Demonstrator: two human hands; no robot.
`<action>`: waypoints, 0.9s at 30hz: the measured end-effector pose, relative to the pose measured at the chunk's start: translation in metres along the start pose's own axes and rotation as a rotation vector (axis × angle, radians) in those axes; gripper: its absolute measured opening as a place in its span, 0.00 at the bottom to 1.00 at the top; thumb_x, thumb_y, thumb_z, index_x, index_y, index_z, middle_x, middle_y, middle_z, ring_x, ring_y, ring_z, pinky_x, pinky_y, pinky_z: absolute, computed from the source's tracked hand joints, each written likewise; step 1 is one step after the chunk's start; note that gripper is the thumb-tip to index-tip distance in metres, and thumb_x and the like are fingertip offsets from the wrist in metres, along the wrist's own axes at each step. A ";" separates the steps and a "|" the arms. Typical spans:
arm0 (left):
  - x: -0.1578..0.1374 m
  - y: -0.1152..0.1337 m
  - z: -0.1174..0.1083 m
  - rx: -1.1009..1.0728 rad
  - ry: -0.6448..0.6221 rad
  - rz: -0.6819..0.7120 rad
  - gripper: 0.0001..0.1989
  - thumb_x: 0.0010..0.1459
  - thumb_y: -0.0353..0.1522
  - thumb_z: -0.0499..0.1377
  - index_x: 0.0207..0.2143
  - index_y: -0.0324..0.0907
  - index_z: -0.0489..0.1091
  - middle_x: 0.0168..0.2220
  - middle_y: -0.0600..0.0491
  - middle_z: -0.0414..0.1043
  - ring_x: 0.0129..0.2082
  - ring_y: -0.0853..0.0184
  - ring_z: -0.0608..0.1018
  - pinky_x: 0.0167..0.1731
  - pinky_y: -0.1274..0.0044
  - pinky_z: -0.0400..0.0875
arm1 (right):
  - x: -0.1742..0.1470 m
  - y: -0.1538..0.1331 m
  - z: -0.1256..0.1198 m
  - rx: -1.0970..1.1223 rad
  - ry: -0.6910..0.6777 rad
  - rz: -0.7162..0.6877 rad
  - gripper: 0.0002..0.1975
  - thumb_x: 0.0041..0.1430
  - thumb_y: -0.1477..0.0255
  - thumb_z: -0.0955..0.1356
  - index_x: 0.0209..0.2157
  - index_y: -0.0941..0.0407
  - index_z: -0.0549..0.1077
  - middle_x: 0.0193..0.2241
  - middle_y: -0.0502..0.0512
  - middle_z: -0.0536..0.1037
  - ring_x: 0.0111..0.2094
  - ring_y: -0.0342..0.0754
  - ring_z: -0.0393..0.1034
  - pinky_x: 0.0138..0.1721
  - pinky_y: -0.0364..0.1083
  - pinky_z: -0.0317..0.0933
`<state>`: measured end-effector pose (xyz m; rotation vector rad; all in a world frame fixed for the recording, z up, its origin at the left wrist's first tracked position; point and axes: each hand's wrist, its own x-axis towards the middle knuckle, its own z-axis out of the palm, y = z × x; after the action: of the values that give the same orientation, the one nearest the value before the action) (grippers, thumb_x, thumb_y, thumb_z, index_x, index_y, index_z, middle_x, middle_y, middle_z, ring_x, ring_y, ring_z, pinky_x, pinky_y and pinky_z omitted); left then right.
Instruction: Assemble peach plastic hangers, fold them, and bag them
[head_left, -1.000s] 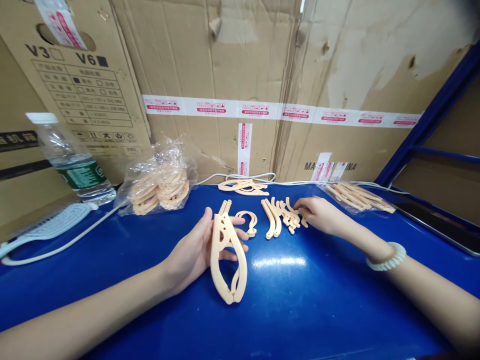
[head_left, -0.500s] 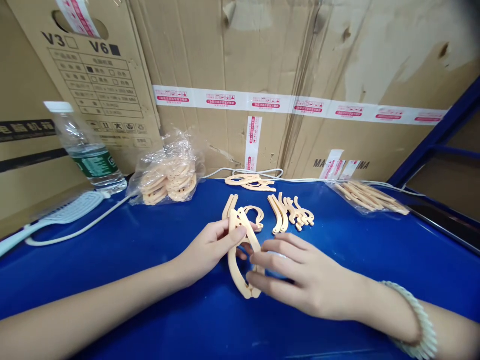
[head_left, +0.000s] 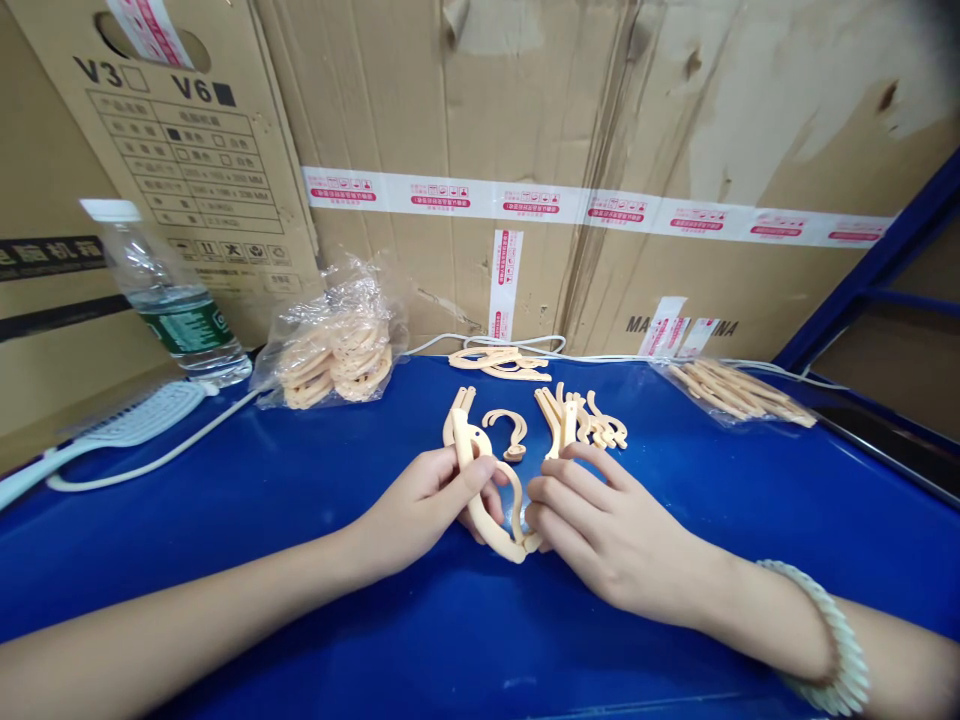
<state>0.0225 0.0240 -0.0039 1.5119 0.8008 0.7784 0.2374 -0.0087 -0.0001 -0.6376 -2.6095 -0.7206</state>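
Note:
A beige folding clothes hanger (head_left: 496, 535) is held low over the blue table, its two arms spread in a V that meets at the bottom. On its left arm my left hand (head_left: 427, 495) is closed, thumb in front and fingers behind. My right hand (head_left: 615, 530) grips the other arm, whose upper end (head_left: 568, 425) sticks up past the fingers. A curved piece shows inside the V. Just beyond lie a loose hook piece (head_left: 516, 428), long arm pieces (head_left: 546, 405) and a cluster of small curved pieces (head_left: 604, 425). More arm pieces (head_left: 461, 400) lie behind my left hand.
Further back are beige parts (head_left: 499, 362) by a white cable (head_left: 442, 343). A plastic bag of curved parts (head_left: 337, 350), a water bottle (head_left: 187, 315) and a hairbrush (head_left: 142, 415) stand left. Bagged strips (head_left: 739, 390) and a dark phone-like slab (head_left: 892, 450) lie right. Cardboard (head_left: 450, 120) walls the back.
The hanger's two arms have swung apart, the right one moving right with my right hand. The joint at the bottom has risen slightly. My right fingers have closed on the right arm.

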 end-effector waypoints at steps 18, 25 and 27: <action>-0.002 0.003 0.002 -0.093 0.056 -0.042 0.25 0.56 0.49 0.60 0.21 0.36 0.72 0.20 0.50 0.74 0.19 0.68 0.76 0.22 0.79 0.73 | -0.001 -0.001 0.001 0.063 -0.025 0.047 0.18 0.67 0.81 0.53 0.28 0.57 0.69 0.22 0.50 0.69 0.27 0.47 0.57 0.46 0.53 0.52; -0.001 -0.004 0.002 -0.245 0.124 -0.087 0.24 0.57 0.49 0.59 0.20 0.40 0.63 0.16 0.54 0.70 0.13 0.70 0.71 0.13 0.81 0.67 | -0.002 0.005 -0.007 0.015 0.099 0.018 0.14 0.68 0.80 0.57 0.31 0.56 0.69 0.24 0.50 0.75 0.27 0.46 0.63 0.42 0.51 0.54; 0.000 -0.005 0.002 -0.260 0.137 -0.088 0.23 0.57 0.49 0.59 0.21 0.40 0.61 0.16 0.55 0.70 0.13 0.71 0.71 0.13 0.82 0.66 | -0.006 0.012 -0.006 0.102 0.146 0.103 0.11 0.68 0.80 0.58 0.34 0.55 0.68 0.29 0.51 0.78 0.29 0.45 0.67 0.44 0.52 0.55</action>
<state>0.0239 0.0232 -0.0095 1.1947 0.8277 0.8912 0.2501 -0.0045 0.0071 -0.6580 -2.4429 -0.5758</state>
